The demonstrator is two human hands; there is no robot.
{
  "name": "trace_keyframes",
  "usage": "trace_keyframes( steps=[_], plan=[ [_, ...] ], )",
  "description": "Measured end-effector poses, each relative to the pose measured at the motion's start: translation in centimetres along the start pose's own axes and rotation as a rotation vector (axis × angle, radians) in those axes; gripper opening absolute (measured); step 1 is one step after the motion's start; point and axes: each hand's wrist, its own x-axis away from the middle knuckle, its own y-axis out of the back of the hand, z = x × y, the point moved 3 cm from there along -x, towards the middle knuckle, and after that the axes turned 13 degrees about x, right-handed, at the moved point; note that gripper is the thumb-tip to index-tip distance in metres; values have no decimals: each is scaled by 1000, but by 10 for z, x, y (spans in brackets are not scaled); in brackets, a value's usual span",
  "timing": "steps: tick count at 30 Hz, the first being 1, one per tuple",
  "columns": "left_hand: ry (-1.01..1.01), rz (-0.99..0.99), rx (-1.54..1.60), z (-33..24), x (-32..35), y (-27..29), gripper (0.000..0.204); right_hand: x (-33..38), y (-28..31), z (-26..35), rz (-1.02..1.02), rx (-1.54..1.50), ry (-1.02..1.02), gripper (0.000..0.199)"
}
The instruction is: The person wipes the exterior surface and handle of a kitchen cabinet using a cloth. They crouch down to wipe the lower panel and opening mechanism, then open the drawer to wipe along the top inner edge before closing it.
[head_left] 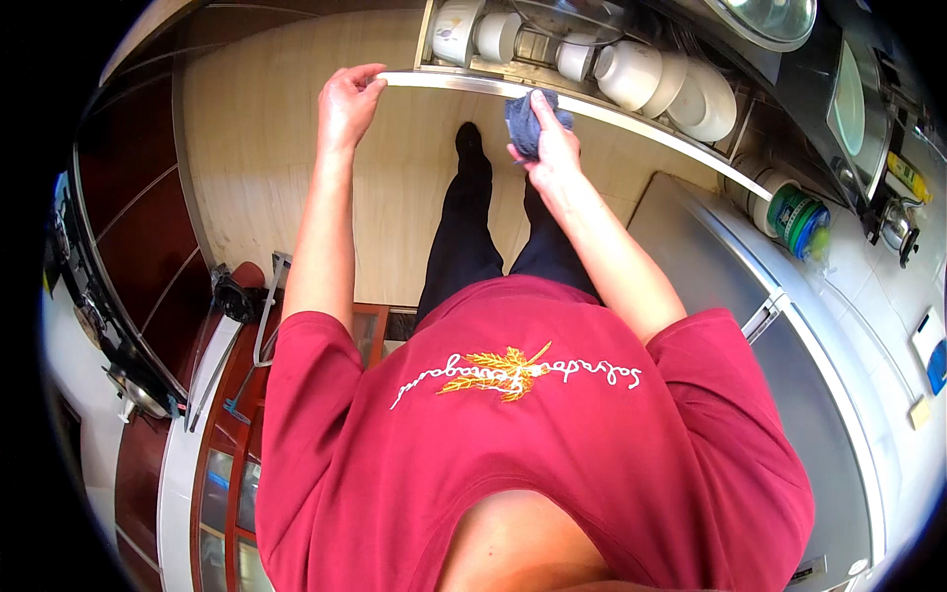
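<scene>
A dish drawer stands pulled out at the far side, its pale front edge (631,120) bending across the view. My left hand (347,107) has its fingers closed on the left end of that edge. In my right hand (554,148) is a bunched dark blue cloth (523,126), held against the edge right of its middle. The thumb lies over the cloth, and the other fingers are partly hidden by it. Behind the edge, inside the drawer, sit white bowls (629,75) and white plates (705,101).
A grey fridge (710,242) stands close on my right. Above the drawer's right side is a counter with a metal kettle (898,229) and a green-and-blue container (797,219). Dark red cabinets (133,197) line the left. My shoe (472,143) is on the beige tiled floor (266,148).
</scene>
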Motion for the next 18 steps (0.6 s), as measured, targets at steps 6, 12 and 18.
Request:
trace_keyframes(
  steps=[6,12,18],
  plan=[
    [199,0,293,-13,-2,4,45,7,-118,-11,136,-4,54,47],
    [256,-6,372,-7,-5,8,68,5,-140,-17,179,65,81,46],
    [271,-47,453,-9,6,12,73,8,-33,1,35,17,-17,45]
  ],
)
